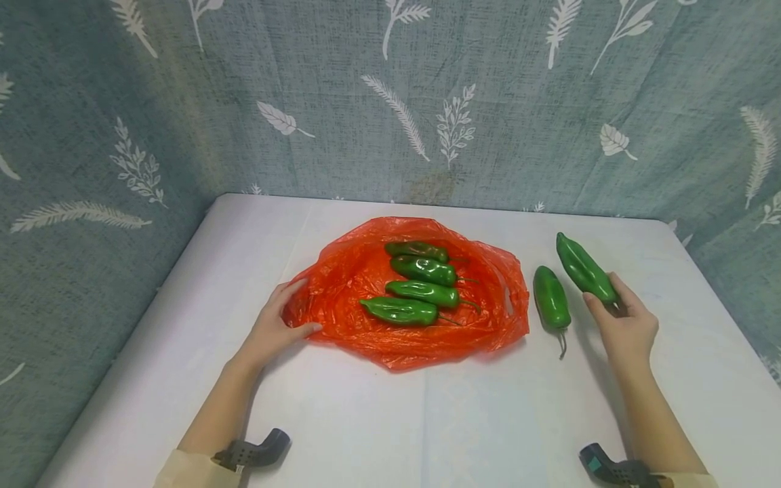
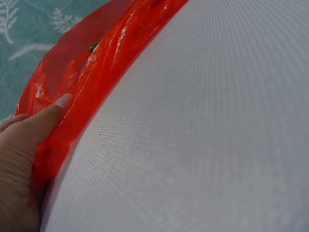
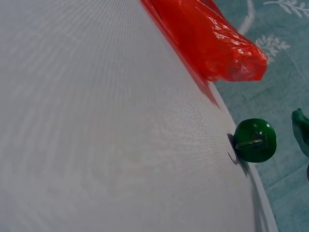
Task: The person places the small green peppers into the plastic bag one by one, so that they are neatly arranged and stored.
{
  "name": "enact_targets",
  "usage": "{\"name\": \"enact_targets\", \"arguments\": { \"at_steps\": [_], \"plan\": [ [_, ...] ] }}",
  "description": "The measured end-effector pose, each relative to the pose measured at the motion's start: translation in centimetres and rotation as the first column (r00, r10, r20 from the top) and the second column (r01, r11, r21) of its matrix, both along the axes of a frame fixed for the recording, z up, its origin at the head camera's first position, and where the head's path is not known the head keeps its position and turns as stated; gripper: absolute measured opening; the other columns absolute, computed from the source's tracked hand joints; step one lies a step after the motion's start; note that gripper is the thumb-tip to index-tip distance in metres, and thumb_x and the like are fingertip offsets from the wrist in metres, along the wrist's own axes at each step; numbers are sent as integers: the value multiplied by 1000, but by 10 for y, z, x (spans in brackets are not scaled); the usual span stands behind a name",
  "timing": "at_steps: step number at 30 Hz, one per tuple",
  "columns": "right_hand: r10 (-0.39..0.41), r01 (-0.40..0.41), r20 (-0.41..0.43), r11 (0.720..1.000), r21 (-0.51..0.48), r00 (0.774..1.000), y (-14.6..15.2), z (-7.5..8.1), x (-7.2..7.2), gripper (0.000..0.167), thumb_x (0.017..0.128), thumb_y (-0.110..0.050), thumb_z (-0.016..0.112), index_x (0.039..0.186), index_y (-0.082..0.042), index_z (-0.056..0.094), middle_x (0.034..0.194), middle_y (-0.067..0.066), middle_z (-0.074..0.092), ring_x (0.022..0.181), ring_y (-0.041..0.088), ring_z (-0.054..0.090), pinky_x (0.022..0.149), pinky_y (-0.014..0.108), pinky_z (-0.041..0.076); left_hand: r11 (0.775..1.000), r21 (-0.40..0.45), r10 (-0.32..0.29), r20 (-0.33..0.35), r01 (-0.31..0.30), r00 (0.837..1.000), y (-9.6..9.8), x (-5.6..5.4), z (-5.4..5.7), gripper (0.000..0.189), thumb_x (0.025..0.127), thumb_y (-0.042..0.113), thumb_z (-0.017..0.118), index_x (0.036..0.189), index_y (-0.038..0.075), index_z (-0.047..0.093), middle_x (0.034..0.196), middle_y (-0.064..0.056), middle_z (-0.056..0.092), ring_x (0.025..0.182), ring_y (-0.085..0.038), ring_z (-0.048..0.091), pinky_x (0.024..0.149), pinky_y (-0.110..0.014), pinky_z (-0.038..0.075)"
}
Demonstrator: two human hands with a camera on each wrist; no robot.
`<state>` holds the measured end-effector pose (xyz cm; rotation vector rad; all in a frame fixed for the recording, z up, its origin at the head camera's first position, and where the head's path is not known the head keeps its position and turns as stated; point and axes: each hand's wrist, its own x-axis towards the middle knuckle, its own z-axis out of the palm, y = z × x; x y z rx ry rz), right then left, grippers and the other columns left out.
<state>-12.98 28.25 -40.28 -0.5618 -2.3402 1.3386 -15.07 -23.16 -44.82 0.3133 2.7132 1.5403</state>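
A red plastic bag [image 1: 360,342] lies spread on the table, its mouth gaping upward. Several green chili peppers [image 1: 421,293] are inside it, side by side with stems to the right. My left hand [image 1: 281,318] grips the bag's left end, thumb on the near edge and fingers on the far side. In the left wrist view the thumb [image 2: 50,118] presses on the red plastic. To the right of the bag, my right hand [image 1: 625,329] holds a green chili pepper [image 1: 582,268] by its stem end, tip pointing away. Another chili pepper [image 1: 552,298] lies on the table between bag and right hand.
The white-covered table [image 1: 366,427] ends at the back against a teal leaf-patterned curtain [image 1: 342,102], which also hangs along both sides. Dark wrist cameras [image 1: 253,453] are strapped on both forearms.
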Motion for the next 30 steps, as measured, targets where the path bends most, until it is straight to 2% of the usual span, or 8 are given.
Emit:
{"name": "enact_targets", "arguments": {
  "at_steps": [7, 14, 19, 25, 30],
  "plan": [
    [27, -27, -46, 1000, 13, 999, -7, 5, -1, 57, 87, -18, 69, 139, -15, 47, 141, 9, 48, 121, 16, 55, 87, 9, 44, 1000, -4, 1, 3, -1, 1000, -1, 0, 1, 81, 77, 24, 78, 145, 15, 35, 140, -11, 38, 128, -31, 38, 97, -53, 44],
    [57, -57, -78, 998, 4, 995, -15, 10, -4, 57, 86, -14, 69, 139, -12, 47, 141, 11, 48, 125, 17, 52, 90, 10, 44, 1000, 3, -3, 11, 3, 1000, 0, 0, 1, 80, 78, 23, 78, 145, 15, 35, 140, -11, 37, 129, -31, 38, 98, -53, 44],
    [76, -75, -118, 997, 14, 990, -24, 14, -7, 56, 85, -11, 70, 137, -13, 50, 137, 11, 52, 118, 10, 55, 88, 10, 45, 1000, 4, -2, 13, 2, 1000, -1, -1, 0, 80, 78, 23, 78, 145, 16, 35, 140, -10, 37, 129, -30, 38, 97, -53, 44],
    [109, -113, -159, 993, -18, 981, -34, 20, -9, 55, 84, -10, 71, 136, -12, 51, 135, 11, 54, 112, 5, 57, 86, 10, 46, 1000, 16, -10, 19, 9, 1000, -1, -1, 0, 81, 78, 21, 78, 145, 16, 35, 140, -10, 37, 129, -31, 37, 99, -54, 43],
    [126, -133, -176, 991, -28, 976, -43, 24, -10, 55, 83, -10, 72, 134, -12, 53, 131, 9, 58, 99, -6, 59, 84, 10, 47, 1000, 21, -9, 18, 9, 1000, 0, -1, 0, 81, 77, 20, 78, 146, 17, 34, 140, -10, 38, 130, -31, 37, 99, -54, 42]
  ]
}}
